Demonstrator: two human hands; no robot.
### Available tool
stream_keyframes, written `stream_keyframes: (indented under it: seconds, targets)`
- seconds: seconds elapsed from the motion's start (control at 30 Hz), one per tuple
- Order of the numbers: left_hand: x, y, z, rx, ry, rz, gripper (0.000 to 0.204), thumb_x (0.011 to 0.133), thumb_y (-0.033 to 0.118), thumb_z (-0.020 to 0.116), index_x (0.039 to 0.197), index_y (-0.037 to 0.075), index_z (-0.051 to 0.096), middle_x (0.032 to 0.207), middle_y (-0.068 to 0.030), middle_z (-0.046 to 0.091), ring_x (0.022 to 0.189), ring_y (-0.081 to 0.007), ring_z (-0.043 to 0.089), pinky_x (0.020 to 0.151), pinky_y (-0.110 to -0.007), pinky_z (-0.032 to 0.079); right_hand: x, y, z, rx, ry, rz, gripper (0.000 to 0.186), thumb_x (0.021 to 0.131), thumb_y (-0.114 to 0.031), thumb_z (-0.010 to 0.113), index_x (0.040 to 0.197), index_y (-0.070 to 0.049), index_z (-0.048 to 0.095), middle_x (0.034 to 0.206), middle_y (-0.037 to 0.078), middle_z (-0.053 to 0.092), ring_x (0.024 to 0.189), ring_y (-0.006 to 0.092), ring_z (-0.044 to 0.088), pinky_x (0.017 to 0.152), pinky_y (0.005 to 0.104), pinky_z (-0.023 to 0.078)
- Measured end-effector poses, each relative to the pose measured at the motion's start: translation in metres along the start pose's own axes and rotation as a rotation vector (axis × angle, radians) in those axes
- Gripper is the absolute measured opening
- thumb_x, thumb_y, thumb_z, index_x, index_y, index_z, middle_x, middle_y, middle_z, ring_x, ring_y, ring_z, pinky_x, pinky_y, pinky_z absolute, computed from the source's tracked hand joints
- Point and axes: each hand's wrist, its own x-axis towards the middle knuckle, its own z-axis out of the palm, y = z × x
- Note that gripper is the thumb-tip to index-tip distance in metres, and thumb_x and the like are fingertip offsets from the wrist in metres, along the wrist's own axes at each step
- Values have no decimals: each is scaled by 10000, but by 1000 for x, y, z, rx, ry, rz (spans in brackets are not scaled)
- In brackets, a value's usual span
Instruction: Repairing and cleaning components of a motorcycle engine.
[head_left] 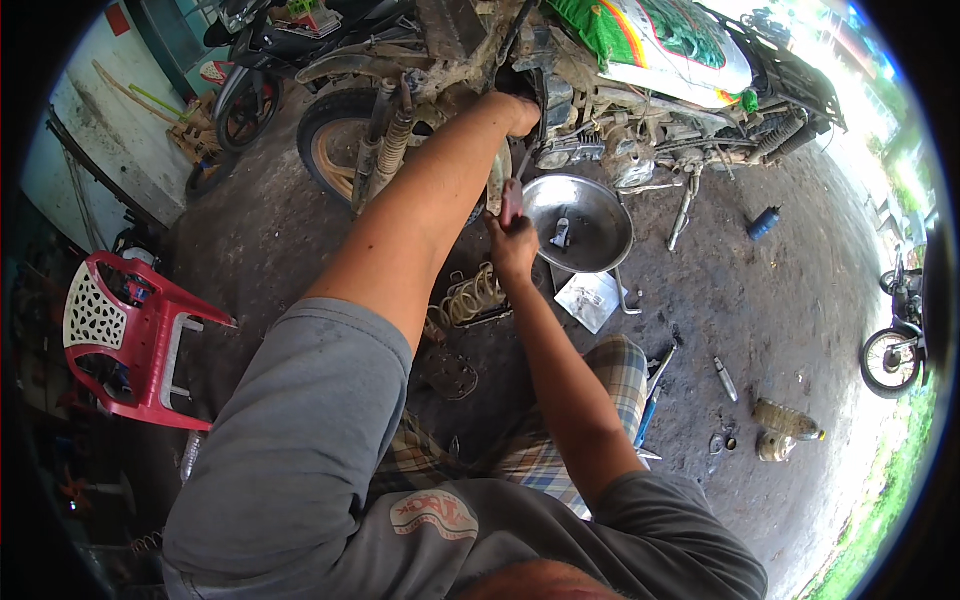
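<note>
A person crouches over a mud-caked motorcycle on a stained concrete floor. The left hand reaches deep into the engine area, its fingers hidden among the dirty parts, so whether it grips anything cannot be told. The right hand is closed around the red handle of a tool, whose shaft points up toward the engine just beside the left wrist.

Directly below the engine sits a round metal pan with a small part lying in it. A white packet lies on the floor just beside the pan. A coiled spring rests near the person's right forearm, at the left of it.

To the left, a red plastic chair lies tipped on its side. On the right, a blue can lies well apart from the pan, and a plastic bottle of yellowish liquid lies on the floor near some small parts. A second motorcycle stands behind, at the upper left.
</note>
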Motion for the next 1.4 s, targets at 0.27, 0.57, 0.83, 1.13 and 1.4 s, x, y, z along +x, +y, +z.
stream_keyframes:
  seconds: [0.27,0.57,0.83,1.13,1.4]
  targets:
    - [19,-7,73,-314,603,100,441,880,77,556,1316,18,582,1473,-185,496,1429,-334,393,1144,-412,389,-55,-5,-77,18,-69,104,442,984,-374,594,1050,60,641,900,330,668,950,481,667,828,518,497]
    - [16,10,97,-71,863,-5,421,858,206,511,1224,41,639,1346,-159,597,1286,-325,535,1064,-494,449,-33,-98,-126,-603,-173,-361,487,966,-453,596,920,32,609,851,339,666,853,503,672,772,571,523]
    - [36,5,98,29,706,187,413,878,337,534,1139,53,682,1396,-176,575,1451,-325,369,1247,-518,144,30,-182,-91,-996,-171,-334,450,989,-359,498,1115,46,647,1110,317,675,1055,448,668,923,524,533]
    - [145,1,152,844,924,-537,349,921,261,582,1215,92,663,1315,-144,611,1312,-244,449,1093,-439,343,59,-210,-68,-1149,-194,-360,517,1013,-358,434,1506,-203,437,1245,249,657,1192,411,618,1003,500,502]
    - [128,3,141,2540,82,-1318,164,979,216,597,1059,84,652,992,-53,663,799,-151,637,722,-255,569,85,-188,-51,-994,-169,-377,552,976,-496,494,1078,-2,718,1170,289,668,1147,446,628,994,500,500]
